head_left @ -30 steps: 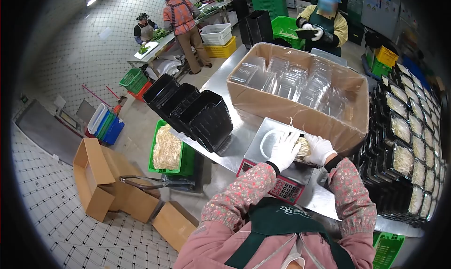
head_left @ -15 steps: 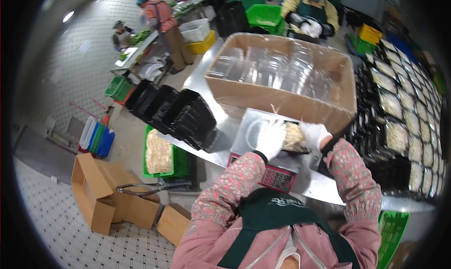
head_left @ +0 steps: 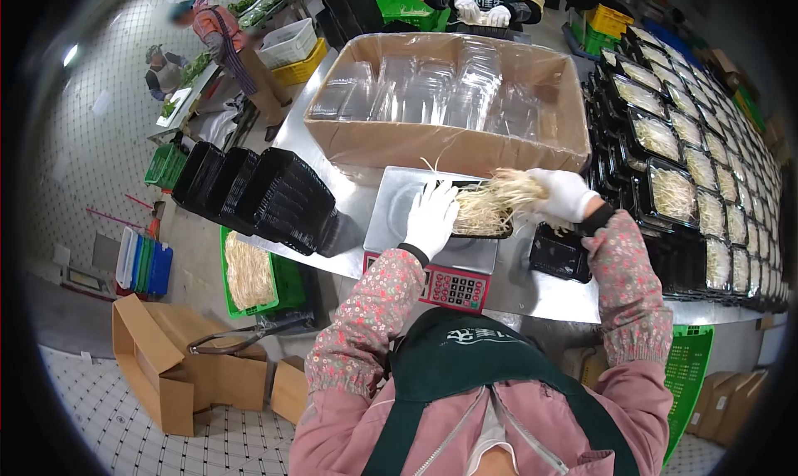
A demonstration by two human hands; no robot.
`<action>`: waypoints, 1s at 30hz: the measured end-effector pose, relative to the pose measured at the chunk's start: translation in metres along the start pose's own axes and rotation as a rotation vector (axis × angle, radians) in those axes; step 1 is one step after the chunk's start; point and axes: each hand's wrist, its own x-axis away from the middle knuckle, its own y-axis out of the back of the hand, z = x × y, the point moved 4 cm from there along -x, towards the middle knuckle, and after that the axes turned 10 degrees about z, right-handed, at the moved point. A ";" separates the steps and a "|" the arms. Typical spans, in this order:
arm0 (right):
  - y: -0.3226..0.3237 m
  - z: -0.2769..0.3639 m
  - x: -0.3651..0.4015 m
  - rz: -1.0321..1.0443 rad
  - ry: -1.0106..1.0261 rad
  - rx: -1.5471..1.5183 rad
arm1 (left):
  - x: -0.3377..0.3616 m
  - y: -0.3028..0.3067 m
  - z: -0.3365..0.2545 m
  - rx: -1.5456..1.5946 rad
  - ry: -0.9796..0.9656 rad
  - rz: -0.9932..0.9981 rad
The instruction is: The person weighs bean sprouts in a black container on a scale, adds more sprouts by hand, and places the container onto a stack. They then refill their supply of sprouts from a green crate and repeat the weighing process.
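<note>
A black plastic tray (head_left: pixel 501 231) holding pale, thin-stemmed sprouts (head_left: pixel 478 212) sits on a weighing scale (head_left: pixel 386 214) with a red-edged keypad. My left hand (head_left: pixel 431 218), in a white glove, lies at the tray's left end with its fingers stretched out. A few loose strands stick up by its fingertips. At the tray's right end, my gloved right hand (head_left: pixel 563 195) is closed on a bunch of sprouts (head_left: pixel 517 190), raised partly over the tray. Below that hand, a second black tray (head_left: pixel 559 253) rests on the metal table (head_left: pixel 349 185) beside the scale.
Behind the scale stands a large carton (head_left: pixel 449 147) of clear plastic lids. Stacked black trays (head_left: pixel 287 202) lean at left; filled trays (head_left: pixel 672 193) pile high at right. A green crate (head_left: pixel 288 281) of sprouts stands lower left. Across the table, a co-worker's gloved hands (head_left: pixel 484 13) are over a tray.
My right hand has come up from the tray's right end and now grips a raised bunch of sprouts. My left hand stays at the left end. The whole view has shifted.
</note>
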 end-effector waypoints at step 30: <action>-0.024 0.054 -0.031 -0.010 0.117 0.069 | -0.010 0.028 -0.007 0.631 -0.031 -0.095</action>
